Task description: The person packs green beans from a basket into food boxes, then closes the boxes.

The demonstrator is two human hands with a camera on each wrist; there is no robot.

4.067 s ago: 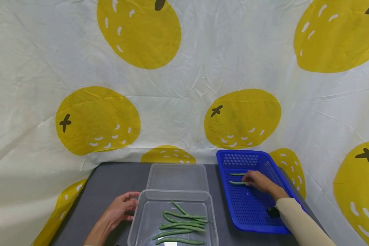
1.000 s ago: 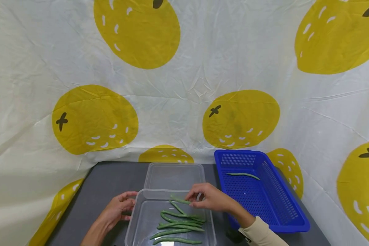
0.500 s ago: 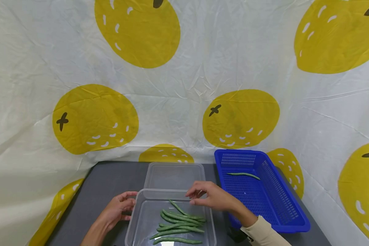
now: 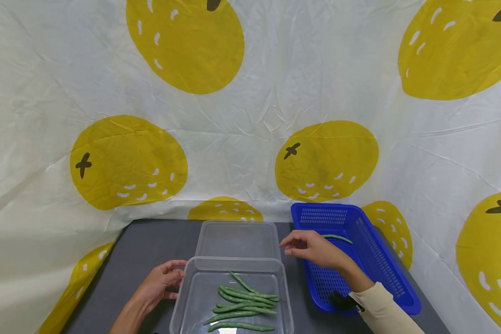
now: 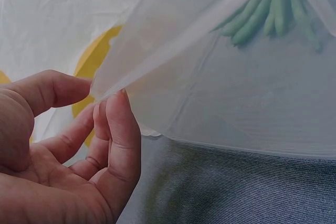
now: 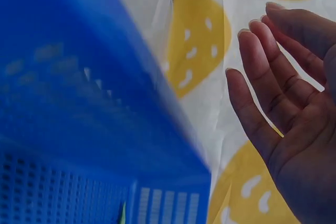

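My left hand (image 4: 160, 280) rests its relaxed fingers against the left side of a clear plastic container (image 4: 192, 273). Up close in the left wrist view, the fingertips (image 5: 122, 100) touch the container's rim. Several green beans (image 4: 244, 304) lie inside, mostly side by side toward the right. My right hand (image 4: 313, 248) hovers over the left edge of a blue plastic basket (image 4: 317, 290), holding nothing. Its fingers (image 6: 252, 114) are loosely bent and spread in the right wrist view. One green bean (image 4: 340, 238) lies at the far end of the basket, partly hidden by this hand.
Behind the container lies a clear plastic lid (image 4: 238, 239). Everything stands on a dark grey table (image 4: 158, 239). A white cloth (image 4: 229, 162) with yellow fruit prints hangs at the back and sides. A dark object (image 4: 341, 300) sits at the right wrist.
My right hand has brought a green bean from the basket into the container, released it, and moved back right toward the basket. The left hand stays at the container's side.
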